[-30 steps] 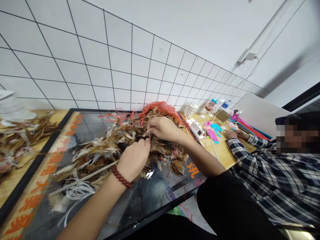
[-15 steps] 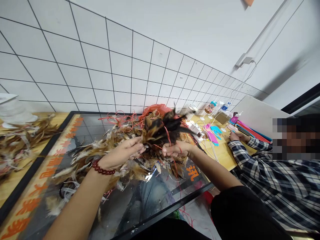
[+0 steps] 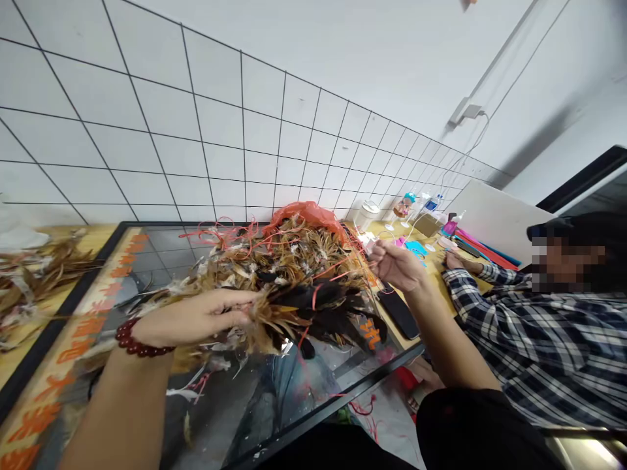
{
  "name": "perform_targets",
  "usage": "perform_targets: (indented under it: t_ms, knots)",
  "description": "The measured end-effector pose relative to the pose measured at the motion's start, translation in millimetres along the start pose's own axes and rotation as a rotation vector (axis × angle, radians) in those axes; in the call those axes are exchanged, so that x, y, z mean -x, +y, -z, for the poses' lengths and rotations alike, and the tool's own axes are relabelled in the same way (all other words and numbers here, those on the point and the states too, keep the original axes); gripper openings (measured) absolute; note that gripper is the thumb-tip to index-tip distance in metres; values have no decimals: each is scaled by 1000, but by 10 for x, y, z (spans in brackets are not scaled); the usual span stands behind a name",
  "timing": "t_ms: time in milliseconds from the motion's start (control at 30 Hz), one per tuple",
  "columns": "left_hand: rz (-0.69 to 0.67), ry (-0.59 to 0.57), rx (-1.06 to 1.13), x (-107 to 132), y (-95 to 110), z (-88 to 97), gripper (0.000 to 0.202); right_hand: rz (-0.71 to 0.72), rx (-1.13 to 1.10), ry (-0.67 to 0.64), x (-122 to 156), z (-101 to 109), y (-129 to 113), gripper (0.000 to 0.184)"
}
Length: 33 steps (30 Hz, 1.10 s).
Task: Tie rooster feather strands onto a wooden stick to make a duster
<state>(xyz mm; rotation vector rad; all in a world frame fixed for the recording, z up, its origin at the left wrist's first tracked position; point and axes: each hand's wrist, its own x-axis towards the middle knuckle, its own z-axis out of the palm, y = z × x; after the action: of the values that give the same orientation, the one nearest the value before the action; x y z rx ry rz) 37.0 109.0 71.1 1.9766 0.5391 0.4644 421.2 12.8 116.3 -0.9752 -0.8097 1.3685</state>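
Note:
A bundle of brown and black feathers lies sideways above the glass tabletop, its brown end closed in the fingers of my left hand. Thin red string loops round the dark part of the bundle. One length of it runs up and right to my right hand, which is pinched on it, apart from the feathers. Behind the bundle is a heap of loose brown feathers, partly in a red plastic bag.
A dark phone lies by the right edge of the glass. More feathers are on the wooden table at left. At right, a person in a plaid shirt sits near coloured pieces and a lidded cup. A wire grid stands behind.
My right hand has moved up and right, off the bundle, drawing the red string out. My left hand and the feather bundle have shifted left and lower. The phone now shows.

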Motion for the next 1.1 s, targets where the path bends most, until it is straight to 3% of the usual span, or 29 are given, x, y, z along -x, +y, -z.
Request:
perform_targets:
  t_ms: [133,267,367,433,667,767,867,1000,1100]
  knots:
    - [125,-37,52,15,61,-13,21,144,49,118,358,84,-335,15]
    - [108,101,556,-33,-64,3,16,142,224,202,723,317,-315,29]
    - [52,252,1070,-138,-89,-4,15,54,340,291,915,463,21,39]
    - [97,319,1266,-212,-49,-20,9,-26,388,331,1022,526,327,44]
    - [259,422,1469,-322,25,-88,32,-169,367,426,1435,709,1224,48]
    - [275,469,1476,-367,-4,-149,31,-320,458,316,1543,715,1496,49]
    - [292,522,1433,-404,20,-209,27,-392,639,95,1551,617,1578,50]
    - [283,549,1362,-401,121,-227,29,-283,941,-242,1370,393,1290,42]
    - [277,556,1316,-382,150,-196,30,-112,1079,-150,1060,225,1043,37]
